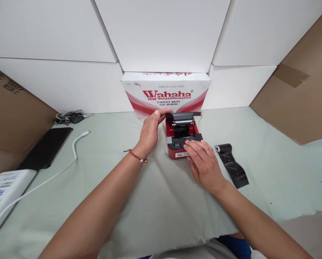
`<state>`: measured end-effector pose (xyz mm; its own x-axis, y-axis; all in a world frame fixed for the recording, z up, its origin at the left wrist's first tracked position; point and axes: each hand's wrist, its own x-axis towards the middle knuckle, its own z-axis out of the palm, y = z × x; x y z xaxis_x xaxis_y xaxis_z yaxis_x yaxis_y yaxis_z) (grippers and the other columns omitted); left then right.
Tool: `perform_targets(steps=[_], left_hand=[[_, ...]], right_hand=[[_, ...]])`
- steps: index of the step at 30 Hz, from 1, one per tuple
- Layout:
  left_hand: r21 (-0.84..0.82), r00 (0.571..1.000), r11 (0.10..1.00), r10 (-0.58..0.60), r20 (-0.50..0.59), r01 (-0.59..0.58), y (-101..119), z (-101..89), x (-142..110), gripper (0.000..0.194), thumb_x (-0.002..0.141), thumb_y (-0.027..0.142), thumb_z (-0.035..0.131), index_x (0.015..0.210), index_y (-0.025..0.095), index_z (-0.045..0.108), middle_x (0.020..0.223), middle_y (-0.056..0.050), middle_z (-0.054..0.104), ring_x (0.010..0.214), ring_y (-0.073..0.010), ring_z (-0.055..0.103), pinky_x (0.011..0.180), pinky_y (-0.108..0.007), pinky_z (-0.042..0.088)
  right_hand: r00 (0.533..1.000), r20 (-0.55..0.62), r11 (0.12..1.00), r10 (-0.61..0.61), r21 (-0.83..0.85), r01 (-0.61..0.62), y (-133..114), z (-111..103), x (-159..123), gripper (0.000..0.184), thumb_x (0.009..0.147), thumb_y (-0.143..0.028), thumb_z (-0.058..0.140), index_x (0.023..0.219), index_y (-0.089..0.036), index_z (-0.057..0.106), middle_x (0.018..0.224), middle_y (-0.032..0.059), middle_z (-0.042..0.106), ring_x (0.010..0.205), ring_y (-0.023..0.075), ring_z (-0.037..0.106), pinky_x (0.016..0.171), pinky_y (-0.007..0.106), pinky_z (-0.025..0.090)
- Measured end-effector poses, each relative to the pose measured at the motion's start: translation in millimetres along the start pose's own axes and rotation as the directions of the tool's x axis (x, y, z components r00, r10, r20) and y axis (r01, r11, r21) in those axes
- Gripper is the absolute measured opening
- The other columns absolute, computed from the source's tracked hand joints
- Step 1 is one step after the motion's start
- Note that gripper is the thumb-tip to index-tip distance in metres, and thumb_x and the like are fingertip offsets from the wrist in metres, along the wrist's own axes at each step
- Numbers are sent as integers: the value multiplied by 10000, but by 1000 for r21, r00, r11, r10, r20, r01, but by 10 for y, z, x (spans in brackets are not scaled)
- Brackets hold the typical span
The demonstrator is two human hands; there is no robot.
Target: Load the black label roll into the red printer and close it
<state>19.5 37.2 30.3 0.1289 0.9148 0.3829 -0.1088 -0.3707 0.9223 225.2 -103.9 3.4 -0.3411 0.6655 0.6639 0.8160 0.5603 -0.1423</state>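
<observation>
A small red and black label printer stands on the cloth with its lid raised. Inside, a silver roller bar shows, and a dark, shiny strip lies over the printer's front. My left hand holds the lid at its left end, the fingers reaching partly behind it. My right hand grips the front right corner, fingers on top and thumb at the front side. Right of the printer, a roll of black ribbon lies partly unrolled toward me.
Behind the printer stands a white and red Wahaha box. At left are keys, a black phone-like slab, a white cable and a white power strip-like block. Brown cardboard borders the right side.
</observation>
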Motion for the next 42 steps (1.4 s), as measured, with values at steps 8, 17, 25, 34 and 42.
perform_targets(steps=[8, 17, 25, 34, 42], left_hand=[[129, 986, 982, 127, 111, -141, -178, -81, -418, 377, 1057, 572, 681, 975, 269, 889, 1199, -99, 893, 1290, -315, 745, 1241, -587, 510], [-225, 992, 972, -48, 114, 73, -358, -126, -375, 812, 758, 348, 870, 1541, 369, 660, 1714, -28, 587, 1721, -353, 353, 1458, -577, 187], [-433, 937, 843, -212, 277, 319, -468, -81, -375, 1154, 743, 326, 886, 1749, 448, 335, 1839, -4, 413, 1775, -327, 266, 1485, -564, 132], [-291, 925, 901, -233, 298, 321, -514, -120, -419, 1220, 814, 469, 901, 1775, 535, 152, 1949, 55, 110, 1829, -300, 2, 1489, -560, 35], [-292, 942, 914, -202, 268, 280, -617, -84, -386, 1177, 790, 476, 873, 1772, 447, 226, 1939, -5, 169, 1813, -321, 120, 1485, -533, 117]], right_hand=[[1000, -23, 1000, 8, 10, -8, -6, 2, -4, 509, 1056, -47, 548, 1536, -195, 631, 1448, 123, 794, 1364, 263, 692, 1244, 486, 501], [1000, -14, 998, 26, 50, -25, -3, -10, -11, 604, 1054, -60, 562, 1633, -230, 575, 1475, 123, 783, 1394, 276, 689, 1250, 506, 503], [999, 38, 999, 25, 33, -26, -19, -43, -15, 569, 1047, -46, 589, 1592, -211, 596, 1485, 130, 776, 1407, 282, 684, 1252, 524, 512], [997, 42, 995, 62, 79, -65, -20, -42, -18, 584, 1023, -18, 593, 1573, -210, 634, 1478, 125, 778, 1424, 274, 676, 1266, 505, 497], [995, 55, 971, 81, 221, -91, 35, -223, 133, 351, 1099, -232, 647, 1443, -254, 715, 1401, 118, 810, 1292, 289, 736, 1129, 509, 590]])
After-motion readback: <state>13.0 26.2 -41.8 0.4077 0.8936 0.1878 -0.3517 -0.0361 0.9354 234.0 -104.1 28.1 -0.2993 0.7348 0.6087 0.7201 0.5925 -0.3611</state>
